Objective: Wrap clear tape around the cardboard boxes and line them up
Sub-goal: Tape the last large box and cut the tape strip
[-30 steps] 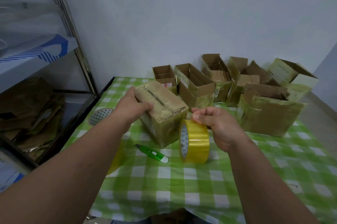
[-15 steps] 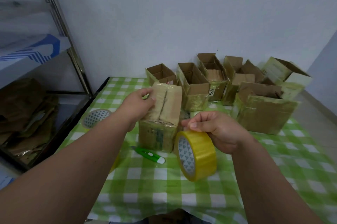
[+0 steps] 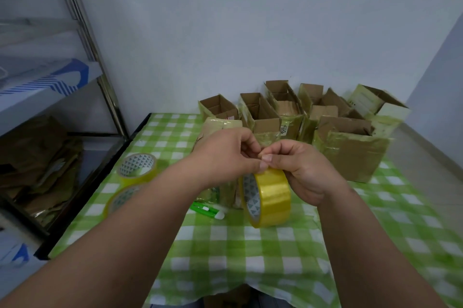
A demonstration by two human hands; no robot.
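Head view: we see both hands meeting above the green-checked desk (image 3: 250, 252). Our right hand (image 3: 298, 170) holds the yellow tape roll (image 3: 269, 198), which stands on edge with its lower rim at the cloth; the thumb and curled fingers (image 3: 266, 157) sit at the roll's top. Our left hand (image 3: 225, 154) reaches in from the left, its fingertips pinched together right against the right thumb, at the top of the roll; we cannot tell whether a tape end lies between them, as it is too small and clear to make out.

Behind the hands stands the closed cardboard box (image 3: 220, 132), glossy with tape on top and largely hidden by our left wrist. Beyond it, along the wall, we see a row of open boxes (image 3: 265, 119), their flaps up and sides taped, with a larger open box (image 3: 350, 154) to the right, nearer to us.

A green and white cutter (image 3: 208, 211) lies on the cloth just left of the held roll. Further left, two spare tape rolls (image 3: 136, 170) lie flat, one partly under our left forearm. A metal shelf (image 3: 50, 87) stands to the left of the desk, with flattened cardboard (image 3: 37, 157) on its lower level.
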